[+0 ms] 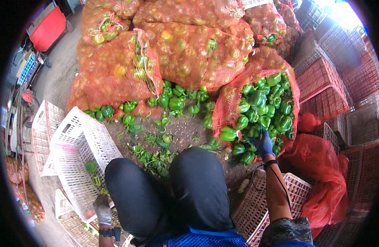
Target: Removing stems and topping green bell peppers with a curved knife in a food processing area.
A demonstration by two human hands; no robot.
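Note:
My right hand (263,145), in a blue glove, is at the mouth of an open red mesh sack (228,98) on its side. Green bell peppers (265,109) fill the opening, several of them just beyond my fingers. A thin pale line shows by the fingertips; what it is I cannot tell. My left hand (102,207), in a grey glove, is low beside the near end of a white plastic crate (98,140), its fingers largely hidden. Inside that crate lie a green pepper (90,166) and a smaller, elongated green piece (97,181).
Full mesh sacks (195,58) are piled ahead. Loose peppers (177,104) and leafy scraps (155,151) lie on the floor before my knees. Another crate (251,203) stands at my right, beside a crumpled red mesh sack (319,176). Stacked crates (324,83) line the right side.

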